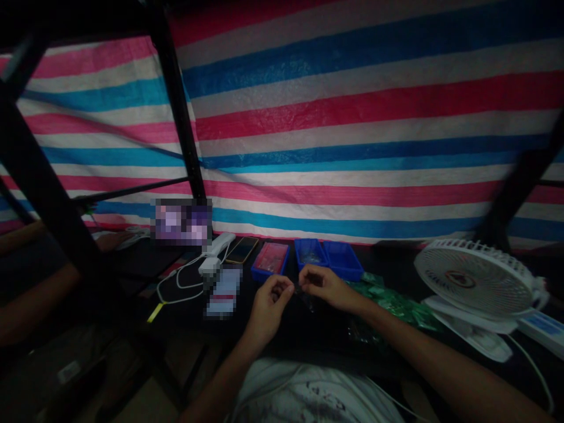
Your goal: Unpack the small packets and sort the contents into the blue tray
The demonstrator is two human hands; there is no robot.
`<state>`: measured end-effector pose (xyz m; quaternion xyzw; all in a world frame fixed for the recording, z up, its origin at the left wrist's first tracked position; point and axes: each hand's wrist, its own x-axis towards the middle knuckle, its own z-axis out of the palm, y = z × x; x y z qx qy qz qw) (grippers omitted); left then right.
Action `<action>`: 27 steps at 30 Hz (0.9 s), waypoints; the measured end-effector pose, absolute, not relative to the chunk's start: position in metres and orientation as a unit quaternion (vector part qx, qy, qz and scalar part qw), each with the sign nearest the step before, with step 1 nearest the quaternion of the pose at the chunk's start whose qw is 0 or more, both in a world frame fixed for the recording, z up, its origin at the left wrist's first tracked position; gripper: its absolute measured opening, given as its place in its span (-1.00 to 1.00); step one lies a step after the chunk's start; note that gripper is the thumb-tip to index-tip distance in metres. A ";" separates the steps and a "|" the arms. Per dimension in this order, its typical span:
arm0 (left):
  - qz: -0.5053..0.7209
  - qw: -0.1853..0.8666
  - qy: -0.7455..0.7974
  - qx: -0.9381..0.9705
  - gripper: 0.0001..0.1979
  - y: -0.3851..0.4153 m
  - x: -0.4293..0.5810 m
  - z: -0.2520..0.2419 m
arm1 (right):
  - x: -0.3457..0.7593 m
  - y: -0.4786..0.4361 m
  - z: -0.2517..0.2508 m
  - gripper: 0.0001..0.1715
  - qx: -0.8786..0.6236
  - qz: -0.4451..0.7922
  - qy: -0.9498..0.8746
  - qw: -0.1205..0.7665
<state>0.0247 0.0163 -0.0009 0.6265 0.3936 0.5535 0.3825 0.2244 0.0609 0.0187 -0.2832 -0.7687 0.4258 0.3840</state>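
Note:
My left hand (269, 302) is held over the dark table, thumb and forefinger pinched together; anything between them is too small to make out. Facing it, my right hand (325, 286) has its fingers curled in a pinch. A small piece of clear plastic (307, 298), perhaps a little bag, hangs from the right fingertips in the gap between the hands. Just behind the hands stand a blue tray with a pink lining (270, 258), a blue tray with clear pieces in it (311, 254) and another blue tray (343, 260).
Green plastic packets (396, 305) lie beside my right forearm, near a white clip fan (476, 282). Toward the left are a phone (242, 250), a white power strip (219, 244) and cables. A black metal post (53, 176) separates another person's arm (44, 296) from me.

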 end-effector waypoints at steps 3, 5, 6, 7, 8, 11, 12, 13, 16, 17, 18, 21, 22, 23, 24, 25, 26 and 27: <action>0.551 0.390 0.388 0.627 -0.84 0.015 0.025 0.002 | 0.224 0.061 0.016 -0.74 -0.279 0.430 -0.770 0.380; 0.552 0.397 0.382 0.626 -0.84 0.014 0.026 0.003 | 0.224 0.061 0.015 -0.75 -0.278 0.433 -0.774 0.370; 0.552 0.399 0.379 0.626 -0.84 0.014 0.026 0.003 | 0.224 0.060 0.015 -0.75 -0.278 0.433 -0.777 0.361; 0.551 0.402 0.377 0.627 -0.84 0.015 0.026 0.003 | 0.224 0.060 0.015 -0.74 -0.279 0.433 -0.781 0.353; 0.550 0.404 0.375 0.628 -0.84 0.015 0.026 0.003 | 0.225 0.059 0.014 -0.74 -0.282 0.433 -0.785 0.343; 0.545 0.412 0.374 0.628 -0.84 0.017 0.026 0.000 | 0.225 0.058 0.013 -0.74 -0.289 0.431 -0.794 0.317; 0.547 0.414 0.376 0.623 -0.83 0.019 0.025 -0.002 | 0.225 0.058 0.013 -0.74 -0.288 0.432 -0.795 0.314; 0.549 0.414 0.379 0.619 -0.83 0.020 0.025 -0.004 | 0.224 0.058 0.012 -0.74 -0.286 0.435 -0.794 0.315; 0.569 0.428 0.385 0.588 -0.75 0.023 0.025 -0.010 | 0.224 0.059 0.013 -0.72 -0.279 0.456 -0.771 0.346; 0.560 0.432 0.385 0.593 -0.75 0.024 0.025 -0.012 | 0.224 0.059 0.014 -0.71 -0.278 0.463 -0.760 0.362; 0.543 0.437 0.381 0.607 -0.74 0.024 0.025 -0.013 | 0.224 0.060 0.015 -0.70 -0.276 0.468 -0.750 0.378; 0.500 0.447 0.373 0.641 -0.77 0.023 0.027 -0.014 | 0.224 0.060 0.017 -0.68 -0.266 0.476 -0.736 0.401; 0.494 0.449 0.373 0.644 -0.78 0.022 0.027 -0.013 | 0.224 0.061 0.017 -0.68 -0.263 0.479 -0.736 0.399; 0.495 0.449 0.374 0.643 -0.80 0.021 0.027 -0.012 | 0.224 0.061 0.016 -0.67 -0.261 0.483 -0.736 0.394; 0.499 0.449 0.375 0.639 -0.81 0.020 0.027 -0.012 | 0.224 0.061 0.015 -0.67 -0.262 0.488 -0.737 0.388; 0.503 0.448 0.376 0.636 -0.81 0.019 0.027 -0.011 | 0.224 0.061 0.014 -0.66 -0.263 0.493 -0.736 0.382; 0.508 0.445 0.376 0.634 -0.82 0.019 0.027 -0.010 | 0.224 0.061 0.013 -0.64 -0.265 0.496 -0.736 0.376; 0.513 0.441 0.377 0.633 -0.83 0.018 0.027 -0.009 | 0.224 0.061 0.011 -0.63 -0.268 0.499 -0.737 0.369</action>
